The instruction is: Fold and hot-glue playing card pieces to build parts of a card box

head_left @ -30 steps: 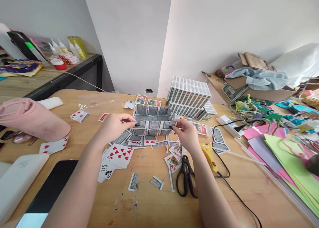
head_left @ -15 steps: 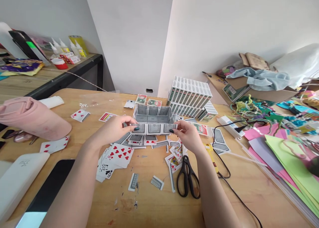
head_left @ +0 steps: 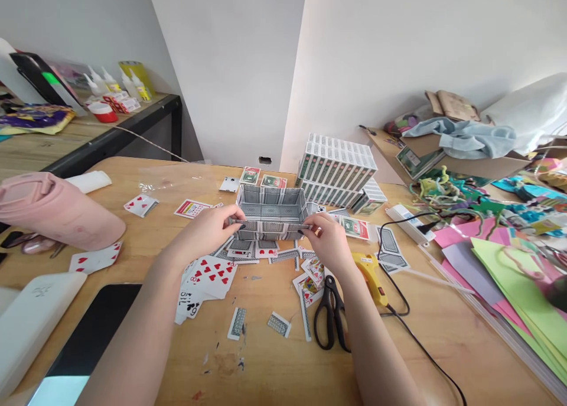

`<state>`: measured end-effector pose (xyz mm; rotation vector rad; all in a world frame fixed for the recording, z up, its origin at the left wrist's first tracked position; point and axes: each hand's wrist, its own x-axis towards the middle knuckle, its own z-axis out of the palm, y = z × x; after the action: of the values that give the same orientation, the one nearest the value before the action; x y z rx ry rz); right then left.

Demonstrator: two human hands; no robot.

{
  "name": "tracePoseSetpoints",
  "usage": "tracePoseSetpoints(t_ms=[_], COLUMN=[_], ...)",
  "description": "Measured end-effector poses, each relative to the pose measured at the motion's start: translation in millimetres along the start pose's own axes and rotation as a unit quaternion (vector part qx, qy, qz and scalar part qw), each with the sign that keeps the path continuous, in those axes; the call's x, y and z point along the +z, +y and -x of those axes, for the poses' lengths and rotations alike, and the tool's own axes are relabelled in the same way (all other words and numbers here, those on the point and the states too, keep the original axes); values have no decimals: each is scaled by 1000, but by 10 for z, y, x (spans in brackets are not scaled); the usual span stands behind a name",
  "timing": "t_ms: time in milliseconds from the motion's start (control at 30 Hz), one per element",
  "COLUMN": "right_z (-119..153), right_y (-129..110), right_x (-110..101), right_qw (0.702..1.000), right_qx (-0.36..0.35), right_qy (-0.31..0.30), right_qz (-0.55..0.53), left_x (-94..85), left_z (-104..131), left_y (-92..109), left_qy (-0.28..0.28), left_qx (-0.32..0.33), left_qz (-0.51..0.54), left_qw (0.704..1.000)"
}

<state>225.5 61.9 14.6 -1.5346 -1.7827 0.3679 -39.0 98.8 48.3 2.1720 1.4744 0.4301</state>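
Note:
A box made of grey-backed playing cards [head_left: 271, 212] stands on the wooden table, its top open. Along its near side runs a strip of joined cards [head_left: 271, 231]. My left hand [head_left: 225, 223] pinches the left end of this strip, thumb and finger together. At the right end, my right hand [head_left: 319, 229] grips the strip in the same way. Loose cards [head_left: 212, 276] lie in front of the box, some face up. Black-handled scissors [head_left: 330, 314] rest beside my right forearm, and a yellow glue gun [head_left: 370, 276] is partly behind that arm.
Stacked card packs [head_left: 337, 169] stand behind the box on the right. A pink tumbler [head_left: 66, 208] lies at the left, near a black phone [head_left: 95, 329]. A white power strip [head_left: 410, 224], a black cable and coloured paper [head_left: 505, 294] occupy the right side.
The card strip has moved toward the box and now sits close against its near side, tilted more upright. Both hands moved with it, and more of the glue gun shows.

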Motion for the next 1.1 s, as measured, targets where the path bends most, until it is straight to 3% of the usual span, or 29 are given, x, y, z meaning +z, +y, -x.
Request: tracePoseSetpoints(t_ms=[267,500,867,1100], right_z=[14,11,16,12], right_y=[45,54,64,11], right_x=[74,100,93,76], right_qw=[999,1000,1000,1000], right_qx=[25,11,-1,2], right_qy=[27,26,26,16], right_qz=[33,2,-10,-26], left_x=[62,105,107,168], left_z=[-46,-85,-91,-84], left_y=[-29,-37,-64,130], left_qy=[30,59,46,111], left_qx=[7,48,64,147], left_qz=[-43,-102,-107,-160], left_qw=[999,992,991,970])
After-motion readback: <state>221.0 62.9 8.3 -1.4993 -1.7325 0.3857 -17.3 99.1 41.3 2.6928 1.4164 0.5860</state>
